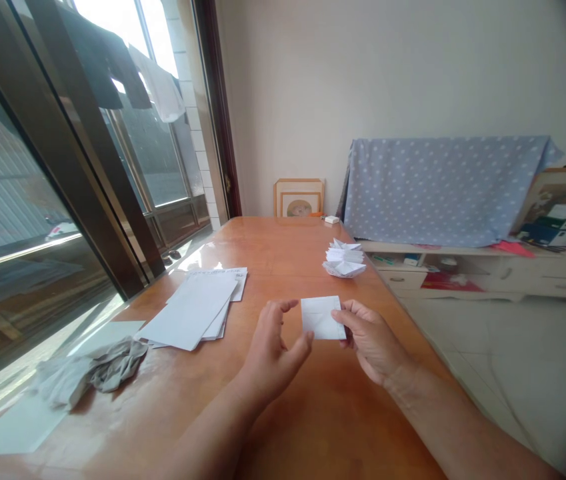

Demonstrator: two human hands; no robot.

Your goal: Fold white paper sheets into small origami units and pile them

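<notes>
- Folded white paper (319, 320) is held above the near part of a glossy wooden table (283, 250), between two bare hands.
- Its right edge is pinched by the right hand (373, 341), with the thumb laid on top and the fingers tucked beneath.
- By the left hand (273, 347), nothing is gripped: thumb and forefinger are spread wide at the paper's left side; whether the corner is touched by the thumb cannot be told.
- Beyond the right hand, near the table's right edge, pointed folded paper pieces (345, 260) are lined up closely.
- To the left, loose white sheets (190, 312) are piled unevenly, with handwriting seen on one at the back.
- Nearer the window side, a crumpled grey cloth (117, 365) is seen on the table.
- At the far end, a small white box (331, 219) is set near the corner.
</notes>
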